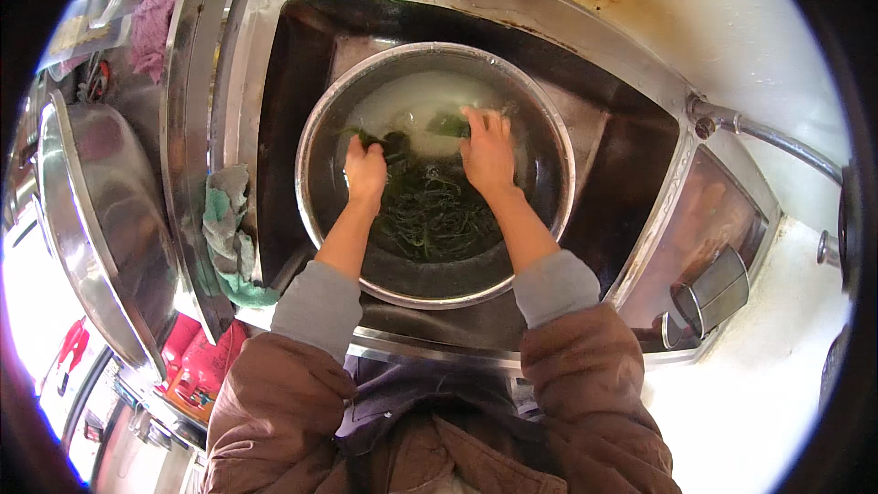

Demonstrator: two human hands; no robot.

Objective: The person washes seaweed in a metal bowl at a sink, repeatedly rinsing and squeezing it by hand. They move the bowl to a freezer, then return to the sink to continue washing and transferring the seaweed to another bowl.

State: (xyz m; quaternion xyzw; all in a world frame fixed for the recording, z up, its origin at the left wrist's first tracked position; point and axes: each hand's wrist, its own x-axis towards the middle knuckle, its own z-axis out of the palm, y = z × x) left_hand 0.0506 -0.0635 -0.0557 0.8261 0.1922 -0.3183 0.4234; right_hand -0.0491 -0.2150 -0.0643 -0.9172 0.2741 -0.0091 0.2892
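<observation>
A large round metal basin (564,209) stands in a stainless steel sink (638,151), filled with water. Dark green leafy strands (432,216) lie in a mass under the water, mostly towards the near side. At the basin's left, my left hand (365,168) has its fingers closed on a dark green clump (392,145), its thumb at the water's surface. My right hand (489,147) is at the right with fingers spread and tips in the water, beside a blurred green piece (449,125). Whether the right hand grips that piece cannot be told.
A wet grey and green cloth (230,240) hangs over the sink's left rim. Further left stands a large metal bowl (113,171), near a pink cloth (156,20). A metal pipe (789,137) and a metal jug (717,291) are at the right.
</observation>
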